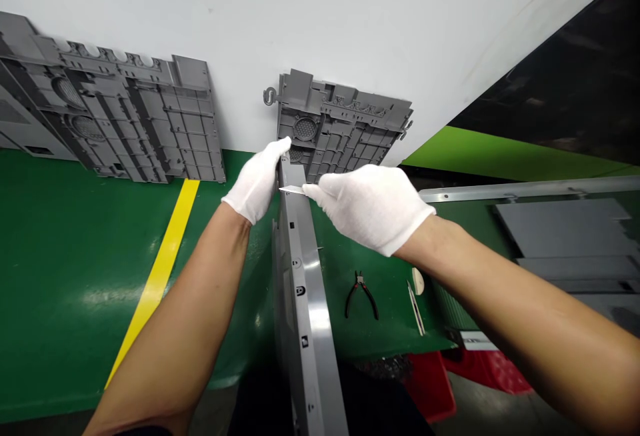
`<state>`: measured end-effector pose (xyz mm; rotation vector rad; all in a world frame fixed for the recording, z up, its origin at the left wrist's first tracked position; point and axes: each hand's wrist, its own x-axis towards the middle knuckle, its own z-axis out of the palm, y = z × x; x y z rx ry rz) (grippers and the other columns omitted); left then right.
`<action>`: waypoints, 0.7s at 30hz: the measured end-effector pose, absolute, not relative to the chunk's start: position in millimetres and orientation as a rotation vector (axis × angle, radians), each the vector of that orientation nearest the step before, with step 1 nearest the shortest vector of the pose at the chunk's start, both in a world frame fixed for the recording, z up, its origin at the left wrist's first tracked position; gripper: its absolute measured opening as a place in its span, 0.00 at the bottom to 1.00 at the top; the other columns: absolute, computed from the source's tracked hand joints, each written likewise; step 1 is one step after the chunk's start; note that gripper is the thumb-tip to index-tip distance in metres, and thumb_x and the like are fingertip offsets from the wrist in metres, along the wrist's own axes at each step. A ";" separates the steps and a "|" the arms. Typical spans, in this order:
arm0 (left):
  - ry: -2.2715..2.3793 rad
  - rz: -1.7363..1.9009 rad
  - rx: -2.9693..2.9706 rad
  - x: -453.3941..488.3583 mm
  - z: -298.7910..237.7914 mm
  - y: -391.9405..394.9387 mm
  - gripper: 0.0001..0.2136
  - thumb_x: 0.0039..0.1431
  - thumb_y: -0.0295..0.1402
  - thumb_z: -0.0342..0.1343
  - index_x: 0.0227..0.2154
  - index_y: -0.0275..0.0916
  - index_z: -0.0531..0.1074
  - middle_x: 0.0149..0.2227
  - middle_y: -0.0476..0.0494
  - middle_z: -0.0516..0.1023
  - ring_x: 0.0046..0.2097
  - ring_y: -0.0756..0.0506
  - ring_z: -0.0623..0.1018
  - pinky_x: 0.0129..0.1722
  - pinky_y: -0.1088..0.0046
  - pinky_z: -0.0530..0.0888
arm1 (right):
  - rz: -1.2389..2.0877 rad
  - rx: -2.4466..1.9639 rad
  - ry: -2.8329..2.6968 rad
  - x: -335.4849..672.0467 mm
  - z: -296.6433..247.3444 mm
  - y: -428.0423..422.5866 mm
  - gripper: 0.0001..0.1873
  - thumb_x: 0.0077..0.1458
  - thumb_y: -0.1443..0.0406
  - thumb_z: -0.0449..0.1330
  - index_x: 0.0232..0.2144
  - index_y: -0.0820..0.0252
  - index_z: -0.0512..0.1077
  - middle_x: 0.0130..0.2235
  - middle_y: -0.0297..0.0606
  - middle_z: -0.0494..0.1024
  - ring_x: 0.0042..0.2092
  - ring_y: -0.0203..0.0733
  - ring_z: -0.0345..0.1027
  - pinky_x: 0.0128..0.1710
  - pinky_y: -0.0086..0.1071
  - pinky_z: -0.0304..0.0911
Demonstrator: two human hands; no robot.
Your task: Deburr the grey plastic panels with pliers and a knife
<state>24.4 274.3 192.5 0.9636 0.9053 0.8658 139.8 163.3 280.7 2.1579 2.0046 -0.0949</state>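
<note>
Center frame, the left hand (257, 181) wraps the top of a stiff, light-looking grey plastic panel (303, 303) while the right hand (373, 209) pinches a craft knife (291, 190).

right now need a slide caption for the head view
White-gloved right hand holds a craft knife at a grey plastic panel gripped by the gloved left hand

Factory workshop: green floor (65, 276) marked by a yellow line (160, 276), with grey plastic panels (303, 303), pliers (360, 296) and red crates (433, 383).
</note>
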 end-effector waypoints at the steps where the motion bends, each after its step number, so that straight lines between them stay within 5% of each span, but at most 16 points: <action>1: 0.902 0.865 0.963 24.8 191.8 274.8 0.13 0.57 0.44 0.58 0.27 0.39 0.70 0.28 0.46 0.72 0.35 0.44 0.74 0.40 0.65 0.72 | -0.100 2.174 2.017 141.2 280.7 162.5 0.34 0.64 0.43 0.38 0.35 0.56 0.75 0.30 0.43 0.77 0.38 0.48 0.72 0.36 0.35 0.59; 7: 0.745 0.909 1.093 18.1 188.6 272.1 0.10 0.57 0.42 0.59 0.34 0.41 0.73 0.36 0.45 0.75 0.43 0.43 0.74 0.46 0.65 0.70 | -0.355 2.495 2.165 161.1 277.3 156.7 0.35 0.65 0.43 0.36 0.29 0.57 0.72 0.26 0.35 0.73 0.30 0.39 0.66 0.31 0.31 0.56; 12: 0.583 0.743 1.252 4.1 188.4 271.7 0.10 0.51 0.37 0.66 0.30 0.40 0.71 0.32 0.50 0.72 0.34 0.48 0.70 0.37 0.70 0.67 | -0.741 2.770 2.137 170.2 267.8 134.4 0.32 0.63 0.41 0.41 0.22 0.56 0.67 0.21 0.31 0.67 0.25 0.37 0.61 0.28 0.31 0.56; 17: 0.718 0.835 0.966 9.4 184.0 272.2 0.18 0.55 0.51 0.57 0.24 0.40 0.67 0.26 0.49 0.69 0.29 0.47 0.69 0.33 0.68 0.67 | -1.216 2.935 1.908 167.7 256.1 97.5 0.28 0.61 0.42 0.46 0.22 0.54 0.67 0.18 0.30 0.64 0.23 0.40 0.58 0.26 0.33 0.57; 21: 0.624 0.877 1.228 6.2 184.2 264.1 0.20 0.50 0.51 0.63 0.39 0.41 0.72 0.41 0.44 0.74 0.43 0.43 0.72 0.43 0.68 0.68 | -1.477 2.960 1.787 173.0 240.4 65.5 0.27 0.60 0.41 0.46 0.23 0.52 0.69 0.17 0.31 0.64 0.21 0.42 0.60 0.24 0.35 0.58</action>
